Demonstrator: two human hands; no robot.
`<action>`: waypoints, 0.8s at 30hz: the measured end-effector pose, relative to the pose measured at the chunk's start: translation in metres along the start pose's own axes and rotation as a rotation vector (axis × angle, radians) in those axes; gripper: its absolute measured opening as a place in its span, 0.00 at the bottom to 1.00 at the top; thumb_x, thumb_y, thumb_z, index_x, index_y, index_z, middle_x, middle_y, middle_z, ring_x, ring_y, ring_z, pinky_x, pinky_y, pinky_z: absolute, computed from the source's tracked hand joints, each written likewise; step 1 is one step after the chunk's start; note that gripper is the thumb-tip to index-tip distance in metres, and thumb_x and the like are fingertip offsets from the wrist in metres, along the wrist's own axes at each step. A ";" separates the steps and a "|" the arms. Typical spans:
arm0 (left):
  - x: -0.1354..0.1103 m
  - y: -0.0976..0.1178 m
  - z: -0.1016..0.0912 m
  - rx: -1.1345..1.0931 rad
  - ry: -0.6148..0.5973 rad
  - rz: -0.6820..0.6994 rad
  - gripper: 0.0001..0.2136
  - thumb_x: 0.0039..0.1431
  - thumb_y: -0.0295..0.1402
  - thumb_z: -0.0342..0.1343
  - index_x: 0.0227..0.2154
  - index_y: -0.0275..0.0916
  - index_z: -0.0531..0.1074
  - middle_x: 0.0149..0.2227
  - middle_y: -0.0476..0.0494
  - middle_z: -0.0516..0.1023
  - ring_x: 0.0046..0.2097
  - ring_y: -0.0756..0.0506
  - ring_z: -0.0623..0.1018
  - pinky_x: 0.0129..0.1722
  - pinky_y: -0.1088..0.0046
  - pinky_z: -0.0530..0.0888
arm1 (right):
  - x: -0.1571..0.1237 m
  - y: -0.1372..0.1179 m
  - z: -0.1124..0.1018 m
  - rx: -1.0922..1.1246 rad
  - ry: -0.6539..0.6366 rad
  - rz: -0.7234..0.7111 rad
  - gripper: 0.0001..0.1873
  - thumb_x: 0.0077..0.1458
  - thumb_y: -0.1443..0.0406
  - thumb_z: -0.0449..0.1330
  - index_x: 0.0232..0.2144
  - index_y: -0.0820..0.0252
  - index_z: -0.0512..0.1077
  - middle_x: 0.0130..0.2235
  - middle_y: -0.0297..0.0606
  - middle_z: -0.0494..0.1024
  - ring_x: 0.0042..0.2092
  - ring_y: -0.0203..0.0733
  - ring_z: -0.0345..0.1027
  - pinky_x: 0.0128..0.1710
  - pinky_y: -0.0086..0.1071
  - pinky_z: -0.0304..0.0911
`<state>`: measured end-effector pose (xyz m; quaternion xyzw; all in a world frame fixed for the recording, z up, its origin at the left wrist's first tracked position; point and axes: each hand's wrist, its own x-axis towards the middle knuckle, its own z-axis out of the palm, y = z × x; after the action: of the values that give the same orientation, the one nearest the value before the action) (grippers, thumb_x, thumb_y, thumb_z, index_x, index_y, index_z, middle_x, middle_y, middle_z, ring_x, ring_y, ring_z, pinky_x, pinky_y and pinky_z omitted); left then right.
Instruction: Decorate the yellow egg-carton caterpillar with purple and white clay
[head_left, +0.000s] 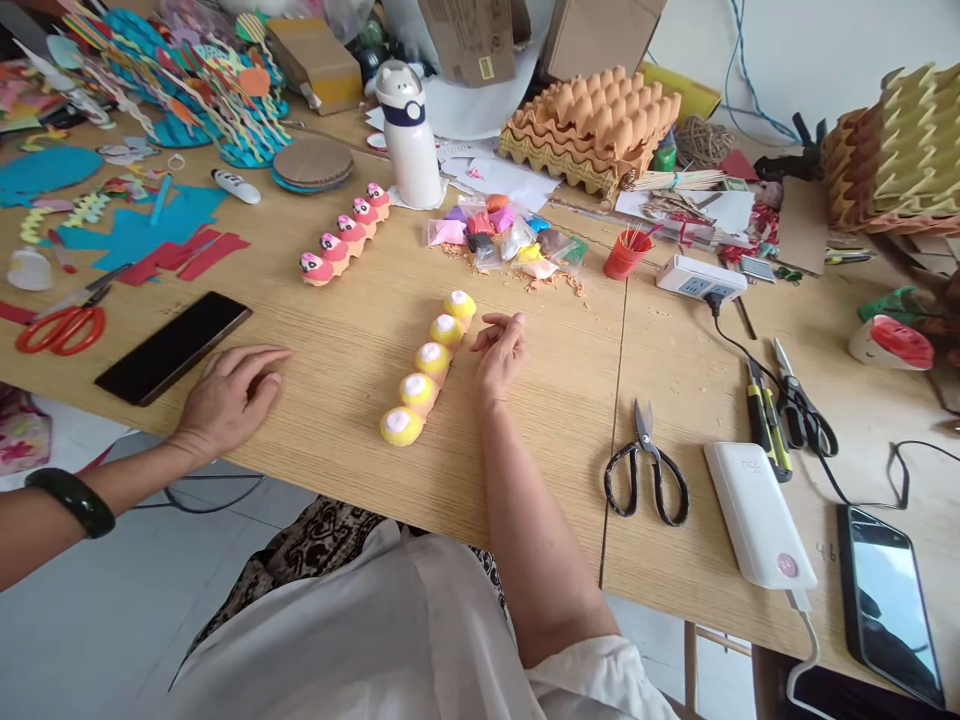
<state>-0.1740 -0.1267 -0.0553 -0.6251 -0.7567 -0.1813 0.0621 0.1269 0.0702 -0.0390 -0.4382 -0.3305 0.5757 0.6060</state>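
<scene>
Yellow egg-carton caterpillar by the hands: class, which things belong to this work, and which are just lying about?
In hand: yellow caterpillar, right hand beside it, left hand flat on the table.

Lying about: black phone, black scissors, power bank, pink caterpillar, white bottle.

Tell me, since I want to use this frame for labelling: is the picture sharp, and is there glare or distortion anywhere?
Head view: even, soft daylight with faint shadows; the yellow egg-carton caterpillar and both hands are sharp; the phone at lower right reflects light; the table edge bows from wide-angle distortion, and corners look slightly softer.
</scene>
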 end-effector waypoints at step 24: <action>-0.005 0.008 0.004 0.044 -0.025 -0.033 0.24 0.72 0.46 0.42 0.58 0.40 0.75 0.58 0.37 0.80 0.60 0.35 0.77 0.65 0.53 0.72 | 0.001 -0.008 -0.005 -0.023 0.006 -0.004 0.32 0.65 0.39 0.47 0.29 0.56 0.73 0.17 0.26 0.64 0.20 0.34 0.59 0.25 0.31 0.55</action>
<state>-0.1650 -0.1285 -0.0588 -0.6134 -0.7713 -0.1576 0.0635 0.1350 0.0708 -0.0336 -0.4462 -0.3360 0.5694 0.6031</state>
